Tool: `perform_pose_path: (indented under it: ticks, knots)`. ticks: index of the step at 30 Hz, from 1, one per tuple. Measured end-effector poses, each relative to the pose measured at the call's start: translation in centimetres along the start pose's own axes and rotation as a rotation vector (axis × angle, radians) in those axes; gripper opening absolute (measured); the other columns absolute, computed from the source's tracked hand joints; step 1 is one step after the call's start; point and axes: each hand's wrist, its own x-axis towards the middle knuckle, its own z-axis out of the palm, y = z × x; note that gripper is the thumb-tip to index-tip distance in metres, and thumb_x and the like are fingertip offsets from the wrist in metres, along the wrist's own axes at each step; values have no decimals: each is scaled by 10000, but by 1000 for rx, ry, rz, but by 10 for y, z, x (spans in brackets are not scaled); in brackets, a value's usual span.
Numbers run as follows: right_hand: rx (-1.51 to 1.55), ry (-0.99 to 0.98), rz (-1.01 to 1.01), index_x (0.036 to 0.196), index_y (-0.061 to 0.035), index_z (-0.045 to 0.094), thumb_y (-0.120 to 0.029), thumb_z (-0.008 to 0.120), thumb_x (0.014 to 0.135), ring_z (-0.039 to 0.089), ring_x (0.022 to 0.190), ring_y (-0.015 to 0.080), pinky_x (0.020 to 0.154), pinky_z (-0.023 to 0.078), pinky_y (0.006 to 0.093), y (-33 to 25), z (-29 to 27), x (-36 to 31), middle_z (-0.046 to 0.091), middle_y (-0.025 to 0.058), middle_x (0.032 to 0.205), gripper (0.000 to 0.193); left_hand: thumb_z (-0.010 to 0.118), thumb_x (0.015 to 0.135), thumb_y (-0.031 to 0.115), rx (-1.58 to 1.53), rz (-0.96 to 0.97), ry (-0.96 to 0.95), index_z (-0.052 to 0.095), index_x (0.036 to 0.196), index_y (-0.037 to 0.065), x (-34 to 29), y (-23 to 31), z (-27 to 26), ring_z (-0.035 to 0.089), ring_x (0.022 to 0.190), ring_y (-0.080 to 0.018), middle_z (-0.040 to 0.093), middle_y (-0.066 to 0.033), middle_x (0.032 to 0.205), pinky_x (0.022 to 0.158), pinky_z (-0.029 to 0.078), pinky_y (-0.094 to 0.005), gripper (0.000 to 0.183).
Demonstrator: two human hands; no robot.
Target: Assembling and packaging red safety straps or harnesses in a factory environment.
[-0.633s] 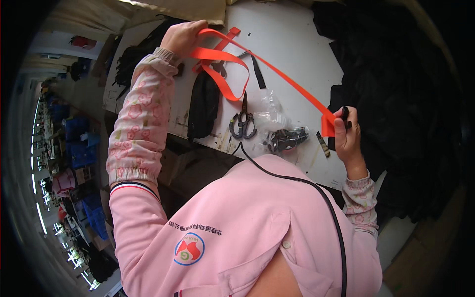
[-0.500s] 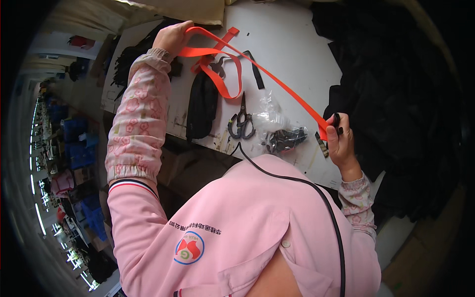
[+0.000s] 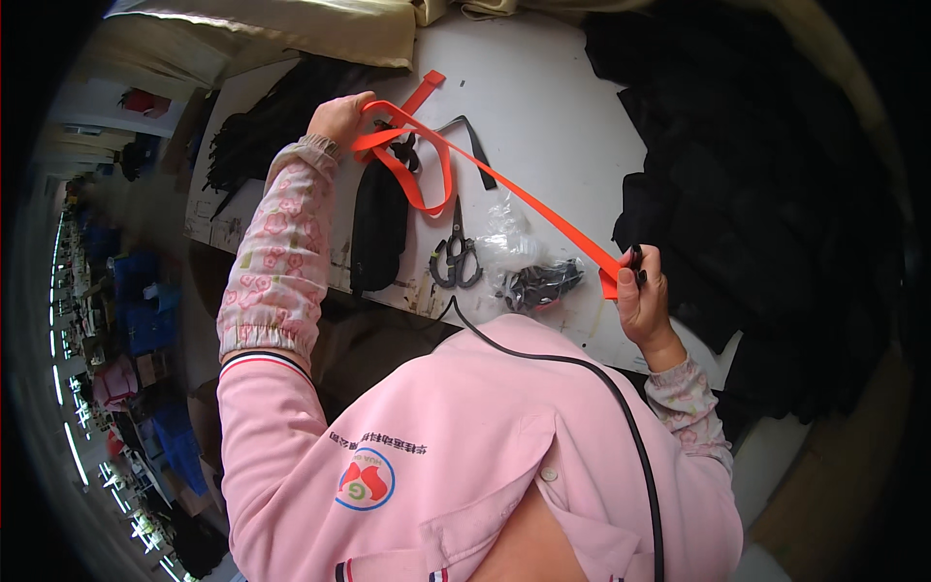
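Note:
A bright orange webbing strap [image 3: 524, 197] runs taut between my two hands over the white table. My left hand [image 3: 339, 118] is closed on it at the far left, and a loop of the strap hangs down there. My right hand [image 3: 644, 306] pinches the strap's other end, together with a small black piece [image 3: 636, 260] that looks like plastic hardware. Below the loop lies a long black pouch [image 3: 378, 233]. Scissors [image 3: 456, 257] with dark handles rest between the pouch and a clear plastic bag [image 3: 509, 238] with dark small parts [image 3: 545, 283] beside it.
A large heap of black fabric [image 3: 737, 184] covers the table's right side. More black pieces [image 3: 276, 131] pile up at the far left. A short black strap [image 3: 480, 160] lies mid-table. A black cable [image 3: 572, 360] crosses my shirt, and beige cloth [image 3: 291, 29] hangs at the back.
My hands have come slightly closer together, with both still holding the orange strap. The whole view has shifted a little, so the table items appear farther left.

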Motion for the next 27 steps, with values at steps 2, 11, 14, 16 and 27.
perform_pose_path:
  ticks: [2,11,14,16,27]
  knots:
    - [26,74,40,932,-29,424,-327,534,921,594,558,253,517,457,320,2,-2,6,563,112,660,318,539,874,246,-134,-114,-153,602,966,117,-2,15,9,619,810,-326,640,-128,818,670,477,-411,170]
    - [-257,-126,-116,924,-64,507,-458,723,728,601,668,274,589,482,347,-18,5,64,584,94,761,490,471,943,382,-1097,462,-274,433,1304,60,-27,201,22,390,1258,-284,447,-153,1328,1027,326,-377,486]
    - [-234,-118,-205,907,-62,514,-485,695,738,595,684,292,601,479,360,-23,13,73,581,101,765,491,525,936,315,-1276,333,-397,535,1142,18,-38,244,20,596,886,-212,636,-107,944,820,457,-312,361]
    - [-276,-106,-326,886,-49,509,-545,629,773,583,670,302,589,465,371,-24,17,76,566,110,747,523,553,926,326,-1515,164,-391,536,1057,7,-42,256,19,554,839,-132,608,-71,892,752,452,-276,345]
    - [-315,-121,-352,883,-52,483,-641,518,799,546,604,308,581,418,375,-13,25,54,527,91,675,596,646,827,212,-885,170,-216,524,842,14,-61,260,4,524,610,-219,550,-97,671,589,430,-328,233]
